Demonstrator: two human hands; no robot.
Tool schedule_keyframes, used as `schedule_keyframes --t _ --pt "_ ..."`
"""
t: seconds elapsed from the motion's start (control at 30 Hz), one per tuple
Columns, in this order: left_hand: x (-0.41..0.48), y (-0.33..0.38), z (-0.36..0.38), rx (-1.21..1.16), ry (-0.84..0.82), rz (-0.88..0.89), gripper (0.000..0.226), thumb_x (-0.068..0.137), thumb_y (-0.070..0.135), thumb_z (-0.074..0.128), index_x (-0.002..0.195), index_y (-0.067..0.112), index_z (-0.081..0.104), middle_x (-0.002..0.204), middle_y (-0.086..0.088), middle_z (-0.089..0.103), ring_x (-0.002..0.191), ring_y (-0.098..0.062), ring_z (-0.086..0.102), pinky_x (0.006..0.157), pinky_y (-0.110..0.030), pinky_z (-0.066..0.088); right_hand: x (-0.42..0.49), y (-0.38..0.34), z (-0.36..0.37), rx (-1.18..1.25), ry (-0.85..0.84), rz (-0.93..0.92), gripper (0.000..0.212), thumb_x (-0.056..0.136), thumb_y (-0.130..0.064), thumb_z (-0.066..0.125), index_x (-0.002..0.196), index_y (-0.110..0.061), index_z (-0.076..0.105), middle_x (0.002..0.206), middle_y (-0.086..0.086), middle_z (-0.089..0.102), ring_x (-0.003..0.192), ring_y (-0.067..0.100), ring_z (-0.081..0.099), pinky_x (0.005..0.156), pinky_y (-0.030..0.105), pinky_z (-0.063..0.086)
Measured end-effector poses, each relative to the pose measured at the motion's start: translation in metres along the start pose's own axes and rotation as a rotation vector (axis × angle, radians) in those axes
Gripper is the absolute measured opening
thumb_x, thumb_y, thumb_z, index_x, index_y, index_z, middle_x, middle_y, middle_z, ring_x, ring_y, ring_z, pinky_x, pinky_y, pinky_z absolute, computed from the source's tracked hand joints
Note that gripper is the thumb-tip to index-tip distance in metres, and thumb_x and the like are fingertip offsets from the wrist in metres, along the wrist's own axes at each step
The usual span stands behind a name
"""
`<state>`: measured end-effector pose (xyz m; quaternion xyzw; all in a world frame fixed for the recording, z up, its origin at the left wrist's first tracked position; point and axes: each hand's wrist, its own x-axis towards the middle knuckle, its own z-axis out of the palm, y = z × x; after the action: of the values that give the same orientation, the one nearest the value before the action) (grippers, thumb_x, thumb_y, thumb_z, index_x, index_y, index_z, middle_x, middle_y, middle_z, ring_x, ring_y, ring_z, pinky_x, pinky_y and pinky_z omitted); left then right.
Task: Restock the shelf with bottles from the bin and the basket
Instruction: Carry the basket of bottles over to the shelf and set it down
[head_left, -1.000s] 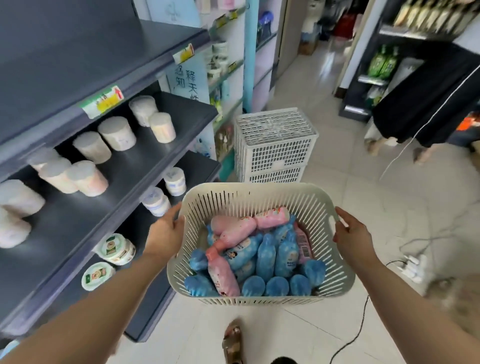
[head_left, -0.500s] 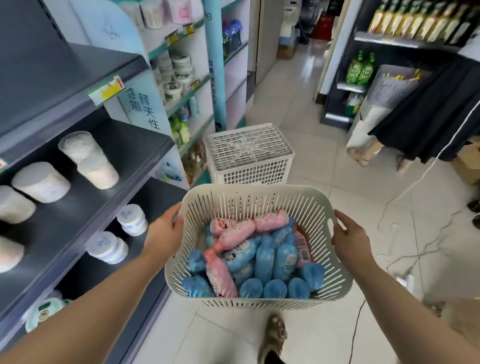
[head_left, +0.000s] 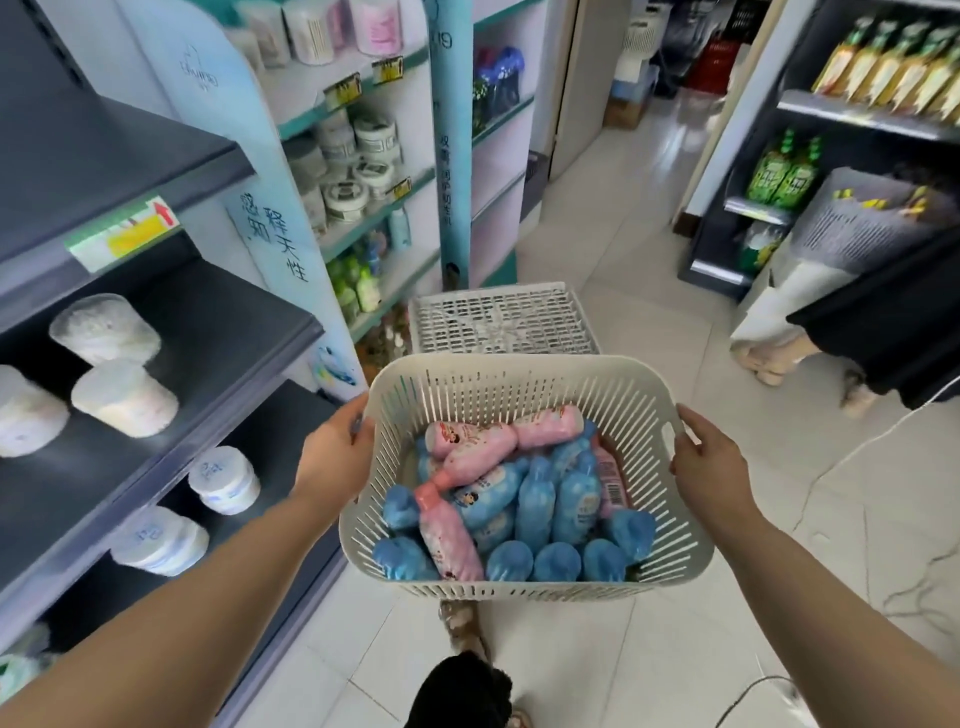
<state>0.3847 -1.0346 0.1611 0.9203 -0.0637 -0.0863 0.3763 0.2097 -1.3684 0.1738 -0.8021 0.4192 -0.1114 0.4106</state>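
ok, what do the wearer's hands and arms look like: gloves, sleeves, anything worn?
Left hand and right hand: no gloves, rings or watch visible. Left forearm and right forearm: no sleeve in view, no markings.

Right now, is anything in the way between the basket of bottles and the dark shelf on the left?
Nothing visible does: the basket hangs in open air beside the dark shelf. White tubs stand on that shelf, with bare board around them. The left hand and right hand both grip the basket, so neither is free.
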Motion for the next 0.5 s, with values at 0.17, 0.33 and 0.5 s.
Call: schedule_keyframes --t 0.17,0.33,0.5 --pt "0.077 0.005 0.018 0.001 -0.013 -0.04 0.038 0.096 0.036 0.042 0.133 0.037 0.049 0.101 -0.001 0.068 0.09 -0.025 0.064 0.08 -0.032 0.05 0.066 -0.019 0.023 0.008 -0.005 0.005 0.04 0.098 -0.02 0.038 0.137 -0.029 0.048 0.118 0.013 0.065 0.09 0.026 0.065 0.076 0.03 0.049" --pt "0.144 0.022 0.028 0.066 -0.022 0.004 0.038 0.098 0.028 0.041 0.135 0.031 0.048 0.096 -0.01 0.07 0.084 -0.031 0.064 0.078 -0.035 0.048 0.127 -0.037 0.047 0.004 -0.002 0.038 0.039 0.098 -0.026 0.039 0.136 -0.032 0.048 0.114 0.014 0.067 0.094 0.028 0.066 0.086 0.042 0.054" --pt "0.198 0.036 0.037 0.027 -0.027 0.044 0.038 0.098 0.026 0.041 0.136 0.027 0.047 0.102 -0.013 0.068 0.09 -0.036 0.064 0.082 -0.04 0.05 0.179 -0.053 0.064 0.019 -0.002 0.043 0.04 0.098 -0.027 0.039 0.136 -0.033 0.047 0.115 0.011 0.067 0.097 0.027 0.066 0.09 0.045 0.053"
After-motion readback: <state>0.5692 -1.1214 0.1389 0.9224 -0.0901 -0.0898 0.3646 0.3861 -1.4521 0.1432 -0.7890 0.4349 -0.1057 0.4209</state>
